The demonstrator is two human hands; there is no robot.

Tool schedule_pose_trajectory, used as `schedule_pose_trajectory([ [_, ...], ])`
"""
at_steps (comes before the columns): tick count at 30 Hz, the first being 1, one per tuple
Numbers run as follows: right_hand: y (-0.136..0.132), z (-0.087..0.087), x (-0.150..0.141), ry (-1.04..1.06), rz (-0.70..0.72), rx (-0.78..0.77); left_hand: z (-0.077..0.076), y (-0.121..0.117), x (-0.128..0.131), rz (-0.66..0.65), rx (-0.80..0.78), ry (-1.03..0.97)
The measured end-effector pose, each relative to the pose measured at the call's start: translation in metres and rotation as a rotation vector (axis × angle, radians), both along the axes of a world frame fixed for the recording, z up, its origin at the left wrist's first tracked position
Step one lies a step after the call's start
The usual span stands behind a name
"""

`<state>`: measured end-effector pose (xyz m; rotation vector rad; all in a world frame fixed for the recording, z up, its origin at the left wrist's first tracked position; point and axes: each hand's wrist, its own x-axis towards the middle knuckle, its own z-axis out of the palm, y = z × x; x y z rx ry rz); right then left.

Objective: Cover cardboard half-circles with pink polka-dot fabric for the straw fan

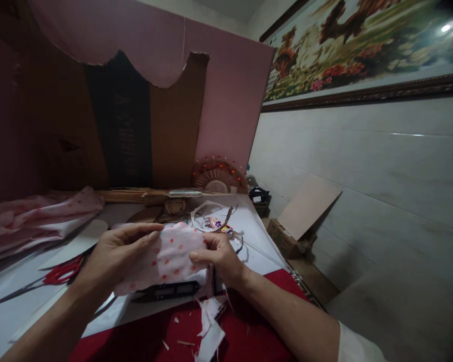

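A piece of pale pink fabric (173, 251) with red dots is stretched between my two hands above the table. My left hand (126, 251) pinches its upper left edge between thumb and fingers. At the right edge, my right hand (222, 256) grips the fabric with the thumb on top. Under the fabric lies a pair of black thread snips (169, 290), partly covered. Red-handled scissors (62, 272) rest beside my left forearm, their blades pointing left. Torn white fabric scraps (211, 327) lie on the red cloth below my right hand.
More dotted pink fabric (41, 218) is bunched at the left. Behind my hands lie thin sticks (124, 195), a white ring (198, 213) and a half-round board with pins (221, 176). A large cut cardboard box (173, 136) stands at the back; a smaller carton (285, 239) is beyond the right edge.
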<state>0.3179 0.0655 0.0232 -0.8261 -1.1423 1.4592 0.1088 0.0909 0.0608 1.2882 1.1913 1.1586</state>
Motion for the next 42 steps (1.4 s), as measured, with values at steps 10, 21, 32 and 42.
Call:
schedule_pose_trajectory([
  [10,0.005,-0.003,0.003,0.057,-0.02,-0.007,0.011,0.002,0.001,-0.017,-0.168,-0.17],
  [21,0.008,-0.002,0.005,0.178,-0.099,-0.056,0.02,-0.008,0.011,-0.192,-0.19,-0.221],
  [32,0.004,0.001,0.009,-0.344,-0.448,0.342,0.014,-0.003,0.009,-0.122,-0.265,-0.262],
  [42,-0.02,-0.011,-0.025,-1.225,-0.338,1.31,-0.01,-0.006,0.022,-0.127,-0.281,-0.343],
])
